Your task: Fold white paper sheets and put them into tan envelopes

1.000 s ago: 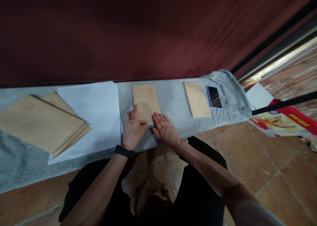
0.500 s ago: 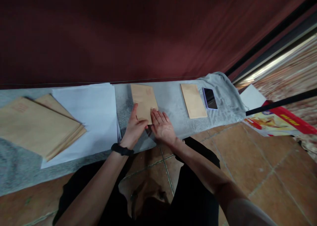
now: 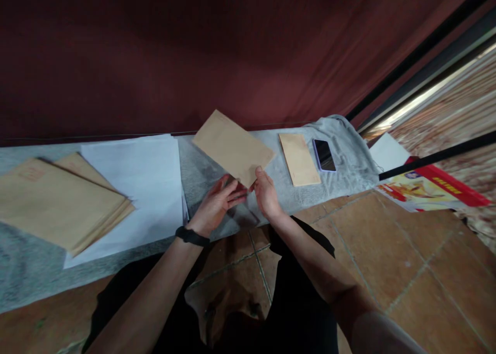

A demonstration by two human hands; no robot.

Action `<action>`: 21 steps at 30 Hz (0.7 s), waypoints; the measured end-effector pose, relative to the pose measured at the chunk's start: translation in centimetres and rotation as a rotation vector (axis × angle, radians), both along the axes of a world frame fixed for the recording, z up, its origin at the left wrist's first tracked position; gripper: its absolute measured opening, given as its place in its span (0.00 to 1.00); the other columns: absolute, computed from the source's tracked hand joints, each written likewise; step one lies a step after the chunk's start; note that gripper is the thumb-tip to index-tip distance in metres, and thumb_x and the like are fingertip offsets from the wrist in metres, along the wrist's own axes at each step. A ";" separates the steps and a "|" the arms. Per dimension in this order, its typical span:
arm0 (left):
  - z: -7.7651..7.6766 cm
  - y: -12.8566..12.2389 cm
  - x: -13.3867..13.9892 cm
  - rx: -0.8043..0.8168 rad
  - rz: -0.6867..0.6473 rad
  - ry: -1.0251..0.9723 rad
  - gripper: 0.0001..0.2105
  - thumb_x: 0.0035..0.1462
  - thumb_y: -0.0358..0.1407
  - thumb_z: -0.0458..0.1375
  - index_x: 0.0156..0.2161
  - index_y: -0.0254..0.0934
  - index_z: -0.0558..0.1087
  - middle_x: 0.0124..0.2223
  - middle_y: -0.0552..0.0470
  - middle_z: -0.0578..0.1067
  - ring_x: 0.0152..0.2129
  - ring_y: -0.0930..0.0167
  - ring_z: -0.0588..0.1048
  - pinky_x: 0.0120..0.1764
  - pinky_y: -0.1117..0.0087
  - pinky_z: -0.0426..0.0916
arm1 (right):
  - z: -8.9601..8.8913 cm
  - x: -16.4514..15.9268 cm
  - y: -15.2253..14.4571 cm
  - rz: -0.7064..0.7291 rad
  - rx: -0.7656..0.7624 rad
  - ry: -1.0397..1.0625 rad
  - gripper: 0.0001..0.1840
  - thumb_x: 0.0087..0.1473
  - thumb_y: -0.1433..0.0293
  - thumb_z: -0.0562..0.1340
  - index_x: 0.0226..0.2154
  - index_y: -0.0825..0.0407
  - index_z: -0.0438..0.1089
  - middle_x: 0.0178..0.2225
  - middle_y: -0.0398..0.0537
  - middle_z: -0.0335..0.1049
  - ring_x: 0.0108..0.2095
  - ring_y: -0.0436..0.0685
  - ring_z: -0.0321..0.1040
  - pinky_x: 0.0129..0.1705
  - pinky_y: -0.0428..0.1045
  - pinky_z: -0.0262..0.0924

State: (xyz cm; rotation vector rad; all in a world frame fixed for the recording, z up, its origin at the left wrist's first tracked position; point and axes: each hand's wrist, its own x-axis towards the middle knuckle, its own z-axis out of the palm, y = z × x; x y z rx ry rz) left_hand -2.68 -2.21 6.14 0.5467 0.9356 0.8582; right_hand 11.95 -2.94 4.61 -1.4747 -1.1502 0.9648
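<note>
A brown paper envelope (image 3: 233, 146) is tilted above the grey cloth, its near corner pinched in my right hand (image 3: 265, 193). The thumb lies on top of the paper; the other fingers are partly hidden beneath it. Just below the envelope's near edge is my left hand (image 3: 217, 203), its fingers spread and slightly blurred. I cannot tell whether its fingertips touch the paper. To the right, another brown envelope (image 3: 299, 159) lies flat on the cloth. At the left, a stack of brown envelopes (image 3: 58, 201) rests partly on white paper sheets (image 3: 135, 173).
The grey cloth (image 3: 201, 175) covers a long narrow surface against a dark red panel (image 3: 194, 54). A phone (image 3: 324, 155) lies at the right end. Beyond a black bar (image 3: 437, 155) is a red and yellow printed box (image 3: 434, 186). Tiled floor (image 3: 387, 240) shows below.
The envelope was lying on the cloth under both hands. It is now lifted and turned, held by the right hand, while the left hand's fingers have come off its top.
</note>
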 end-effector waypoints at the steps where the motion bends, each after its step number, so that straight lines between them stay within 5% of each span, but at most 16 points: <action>1: -0.1 -0.1 0.1 0.025 -0.017 0.009 0.19 0.51 0.39 0.69 0.48 0.39 0.72 0.47 0.48 0.79 0.40 0.67 0.80 0.45 0.61 0.76 | -0.4 -0.5 -0.1 0.025 -0.016 0.026 0.30 0.70 0.50 0.40 0.47 0.51 0.68 0.37 0.49 0.74 0.39 0.57 0.73 0.40 0.51 0.70; 6: -1.0 0.1 -0.5 0.025 0.041 0.093 0.17 0.46 0.34 0.69 0.42 0.36 0.74 0.45 0.49 0.80 0.38 0.71 0.79 0.38 0.70 0.76 | -2.0 -1.3 -0.6 0.097 -0.092 -0.031 0.21 0.67 0.58 0.48 0.46 0.53 0.69 0.49 0.53 0.74 0.48 0.55 0.73 0.51 0.49 0.69; 13: -0.9 0.4 -1.9 0.078 -0.087 0.347 0.21 0.47 0.31 0.67 0.48 0.35 0.69 0.34 0.54 0.79 0.22 0.74 0.77 0.23 0.76 0.70 | -2.4 1.4 -0.5 0.091 -0.230 0.218 0.13 0.56 0.60 0.62 0.39 0.52 0.72 0.36 0.46 0.76 0.31 0.52 0.72 0.32 0.47 0.70; 16: -0.5 0.6 -2.2 0.090 -0.132 0.466 0.23 0.51 0.28 0.63 0.52 0.34 0.66 0.30 0.54 0.78 0.18 0.74 0.75 0.19 0.77 0.66 | -2.4 2.2 -0.6 0.113 -0.247 0.354 0.19 0.50 0.61 0.67 0.44 0.50 0.71 0.32 0.40 0.73 0.26 0.50 0.71 0.32 0.47 0.72; 21: -0.5 1.1 -2.6 0.129 -0.125 0.612 0.35 0.50 0.25 0.62 0.64 0.32 0.58 0.26 0.57 0.76 0.14 0.74 0.72 0.16 0.78 0.61 | -3.1 2.6 -0.8 0.146 -0.249 0.072 0.26 0.53 0.65 0.65 0.55 0.51 0.66 0.25 0.35 0.69 0.21 0.50 0.66 0.27 0.47 0.68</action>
